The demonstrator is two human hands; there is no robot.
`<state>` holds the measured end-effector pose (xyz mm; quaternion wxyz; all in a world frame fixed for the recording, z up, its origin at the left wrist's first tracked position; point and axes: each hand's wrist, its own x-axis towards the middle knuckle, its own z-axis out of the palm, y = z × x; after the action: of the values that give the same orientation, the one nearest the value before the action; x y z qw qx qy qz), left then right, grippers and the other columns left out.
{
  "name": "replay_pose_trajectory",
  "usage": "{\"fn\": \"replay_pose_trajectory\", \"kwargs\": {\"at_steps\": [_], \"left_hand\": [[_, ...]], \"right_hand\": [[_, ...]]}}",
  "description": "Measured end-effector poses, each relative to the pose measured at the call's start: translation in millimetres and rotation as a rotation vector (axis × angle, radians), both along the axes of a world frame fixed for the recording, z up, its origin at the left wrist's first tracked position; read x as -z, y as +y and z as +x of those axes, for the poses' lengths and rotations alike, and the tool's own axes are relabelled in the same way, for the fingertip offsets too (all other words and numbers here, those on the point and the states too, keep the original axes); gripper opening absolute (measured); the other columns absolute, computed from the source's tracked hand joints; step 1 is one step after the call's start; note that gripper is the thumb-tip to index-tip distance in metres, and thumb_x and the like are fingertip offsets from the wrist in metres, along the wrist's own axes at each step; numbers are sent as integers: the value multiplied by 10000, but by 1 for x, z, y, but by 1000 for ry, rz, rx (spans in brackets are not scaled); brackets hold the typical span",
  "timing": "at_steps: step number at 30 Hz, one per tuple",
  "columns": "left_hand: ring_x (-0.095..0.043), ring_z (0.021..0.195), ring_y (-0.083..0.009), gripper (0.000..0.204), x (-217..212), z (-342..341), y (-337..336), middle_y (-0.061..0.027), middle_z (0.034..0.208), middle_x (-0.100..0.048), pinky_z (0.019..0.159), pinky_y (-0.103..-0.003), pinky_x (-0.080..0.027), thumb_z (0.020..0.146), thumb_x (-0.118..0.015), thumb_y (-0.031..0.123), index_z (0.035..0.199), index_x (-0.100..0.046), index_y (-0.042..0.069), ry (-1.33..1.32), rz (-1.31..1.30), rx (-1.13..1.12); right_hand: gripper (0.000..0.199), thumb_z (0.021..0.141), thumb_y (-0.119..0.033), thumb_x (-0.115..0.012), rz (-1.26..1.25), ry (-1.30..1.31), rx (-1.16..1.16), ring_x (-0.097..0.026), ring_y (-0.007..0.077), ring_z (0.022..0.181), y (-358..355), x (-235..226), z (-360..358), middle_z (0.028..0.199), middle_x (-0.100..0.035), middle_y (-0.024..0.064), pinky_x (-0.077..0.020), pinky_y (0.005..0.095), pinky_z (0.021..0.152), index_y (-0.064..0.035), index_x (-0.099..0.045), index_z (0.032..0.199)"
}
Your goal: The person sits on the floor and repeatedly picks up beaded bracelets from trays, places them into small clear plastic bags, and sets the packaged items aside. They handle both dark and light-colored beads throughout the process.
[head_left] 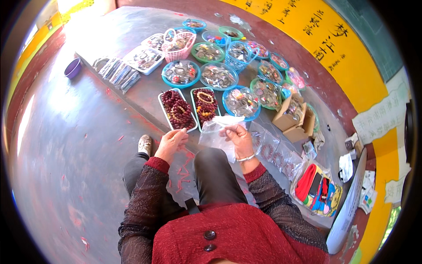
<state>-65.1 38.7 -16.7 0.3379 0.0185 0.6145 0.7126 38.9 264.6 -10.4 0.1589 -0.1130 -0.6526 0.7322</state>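
Observation:
My right hand [241, 141], with a pale bangle on its wrist, pinches a clear plastic bag [214, 136] that hangs above my knee. My left hand [172, 146] is to the left of the bag, thumb and fingertips pressed together. Whatever those fingertips hold, if anything, is too small to make out. Just beyond my hands, two white-rimmed trays hold dark red bead bracelets: the left pile of bracelets [178, 109] and the right pile of bracelets [205, 105], which has some yellow beads in it.
Round basins of small packaged items, such as a blue basin [225, 102], cover the raised platform beyond. Cardboard boxes [288, 115] stand at right, above bagged bracelets [279, 154] and a bag of colourful cloth [314, 187]. A purple bowl [73, 68] sits far left.

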Motion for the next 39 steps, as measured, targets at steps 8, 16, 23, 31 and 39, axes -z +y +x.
{"fn": "replay_pose_trajectory", "kwargs": {"at_steps": [8, 16, 23, 31, 39], "left_hand": [[-576, 888, -157, 457, -26, -1, -13, -72, 996, -618, 784, -288, -441, 892, -493, 400, 1096, -558, -3, -258, 290, 118], [-554, 728, -85, 205, -11, 0, -13, -22, 809, -631, 672, -226, -445, 880, -546, 176, 901, -643, -3, 125, 208, 120], [-548, 725, -72, 208, -21, 6, -19, -15, 777, -635, 686, -233, -450, 850, -598, 175, 890, -651, -22, 418, 43, 250], [-546, 684, -76, 209, -25, 7, -24, -39, 730, -630, 650, -241, -453, 826, -625, 188, 879, -647, -13, 569, -42, 315], [-565, 832, -270, 85, -34, 11, -14, -77, 781, -619, 766, -340, -448, 723, -651, 95, 780, -630, 36, 1193, -261, -385]], "right_hand": [[100, 864, -58, -541, -47, 6, -165, -578, 85, 794, -60, -12, 11, 914, -653, 30, -434, 224, 663, -44, -617, 927], [317, 835, -83, -607, -164, -134, -252, -547, 119, 988, -45, -11, 18, 1093, -587, 55, -427, 226, 804, -26, -509, 1130], [543, 732, -245, -717, 770, 43, -108, -500, 225, 1103, -37, -64, 12, 1175, -533, 108, -401, 321, 898, -67, -502, 1197], [127, 788, -110, -626, 961, 117, -146, -605, 230, 772, -53, -57, 11, 819, -636, 93, -459, 314, 702, -20, -647, 876], [159, 793, -103, -657, 77, -212, -194, -597, 102, 704, -49, -31, 8, 778, -656, 61, -465, 234, 679, 34, -652, 872]]}}
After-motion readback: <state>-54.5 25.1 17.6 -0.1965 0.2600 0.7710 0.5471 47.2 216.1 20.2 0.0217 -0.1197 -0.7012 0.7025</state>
